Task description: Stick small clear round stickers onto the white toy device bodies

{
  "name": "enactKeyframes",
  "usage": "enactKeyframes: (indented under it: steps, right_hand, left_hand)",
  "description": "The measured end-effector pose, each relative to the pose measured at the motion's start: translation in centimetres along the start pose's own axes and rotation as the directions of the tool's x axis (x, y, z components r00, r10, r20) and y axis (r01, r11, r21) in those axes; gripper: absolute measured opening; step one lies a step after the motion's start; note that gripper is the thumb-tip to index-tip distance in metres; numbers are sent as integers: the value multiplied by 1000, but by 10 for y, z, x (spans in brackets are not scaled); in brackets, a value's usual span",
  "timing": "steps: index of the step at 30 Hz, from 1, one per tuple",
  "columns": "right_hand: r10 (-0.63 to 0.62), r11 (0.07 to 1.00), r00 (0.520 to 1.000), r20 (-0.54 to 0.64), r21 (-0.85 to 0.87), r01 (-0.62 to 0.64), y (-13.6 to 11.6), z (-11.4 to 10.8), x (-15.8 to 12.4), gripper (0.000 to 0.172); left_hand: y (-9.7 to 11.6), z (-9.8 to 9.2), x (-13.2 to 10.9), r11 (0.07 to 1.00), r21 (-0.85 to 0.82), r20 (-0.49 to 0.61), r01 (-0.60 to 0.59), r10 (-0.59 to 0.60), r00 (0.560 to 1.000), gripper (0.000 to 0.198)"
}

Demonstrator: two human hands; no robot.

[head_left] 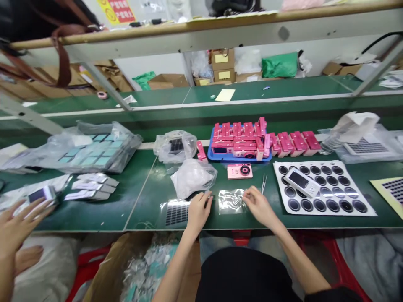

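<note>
My right hand (260, 208) pinches the right edge of a crinkled clear plastic film (231, 202) lying on the green bench. My left hand (199, 211) rests left of the film, thumb and forefinger apart, with nothing visible in it. Beside it is a clear sheet with small black stickers (176, 213), and a white plastic bag (192, 178) is just behind. A pink toy-like camera (239, 171) lies beyond the film. Tweezers (263, 183) are on the bench past my right hand. A white device with a screen (302, 183) sits on a sheet of round black stickers (332, 206).
A blue tray (214, 157) holds several pink cameras, with more in a row (295, 144) to its right. Bagged teal-faced pieces (102, 155) stand at left. Another person's hand (23, 220) touches a device there. A shelf beam (201, 37) crosses overhead.
</note>
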State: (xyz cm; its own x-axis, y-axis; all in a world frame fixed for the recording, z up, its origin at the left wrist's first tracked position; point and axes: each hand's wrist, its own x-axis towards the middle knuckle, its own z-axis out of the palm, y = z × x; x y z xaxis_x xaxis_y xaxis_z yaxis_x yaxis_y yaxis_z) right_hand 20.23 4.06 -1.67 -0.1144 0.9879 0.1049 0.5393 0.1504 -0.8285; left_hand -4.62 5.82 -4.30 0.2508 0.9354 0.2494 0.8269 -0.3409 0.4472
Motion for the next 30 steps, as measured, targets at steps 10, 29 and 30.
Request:
enactKeyframes:
  steps: [10, 29, 30]
  right_hand:
    - [343, 936, 792, -505, 253, -244, 60, -121, -120, 43]
    - [-46, 999, 998, 34, -22, 47, 6, -134, -56, 7]
    - [-64, 997, 996, 62, -33, 66, 1, -131, -54, 6]
  left_hand:
    - [222, 109, 177, 770, -353, 364, -531, 636, 680, 98]
    - [140, -22, 58, 761, -534, 233, -368, 551, 801, 69]
    - [134, -26, 55, 765, -526, 213, -373, 543, 812, 69]
